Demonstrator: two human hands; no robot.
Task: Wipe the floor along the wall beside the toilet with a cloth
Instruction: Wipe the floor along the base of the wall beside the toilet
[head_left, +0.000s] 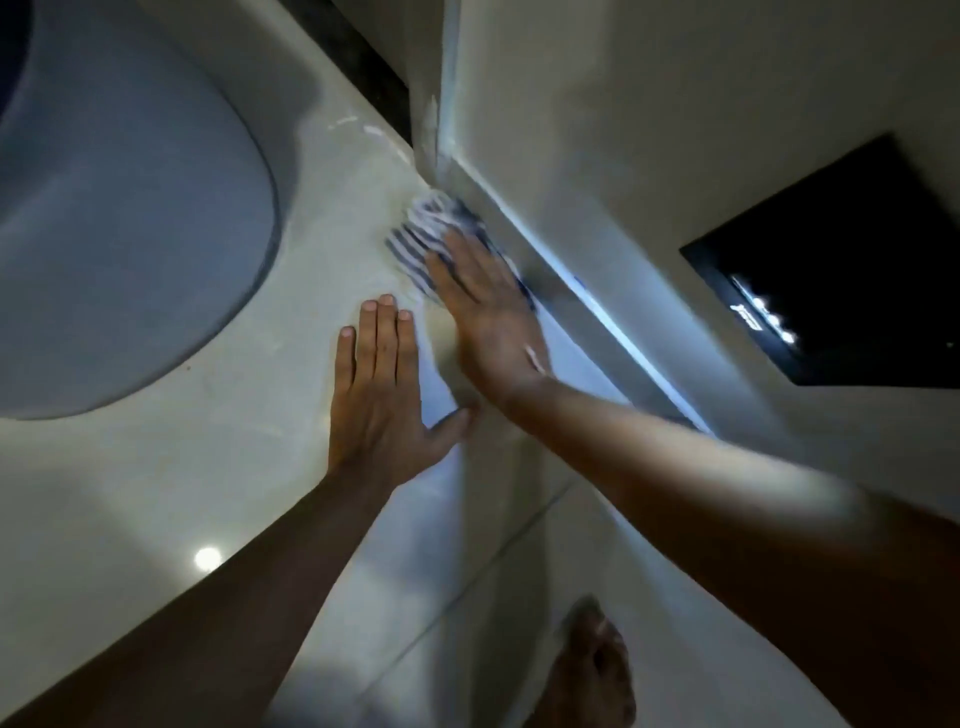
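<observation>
Mid-wipe: the right hand (488, 306) presses flat on the cloth (431, 234) near the wall (597, 156) corner, the left hand (379, 395) braces flat, floor (156, 493) nearer seemingly remaining.

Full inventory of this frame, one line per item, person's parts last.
toilet: one, white, upper left, standing on the floor
floor: pale glossy tiles with a light spot reflected on them, lower left to centre
cloth: one, blue and white striped, on the floor at the foot of the wall, under the right hand
wall: pale, right side, bright strip along its base
dark panel: one, black, set in the wall at right, showing light reflections
dark strip: one, black, top centre behind the floor edge
left hand: flat on the floor, fingers spread, holding nothing
right hand: pressed flat on the cloth
foot: one, bare, bottom centre
</observation>
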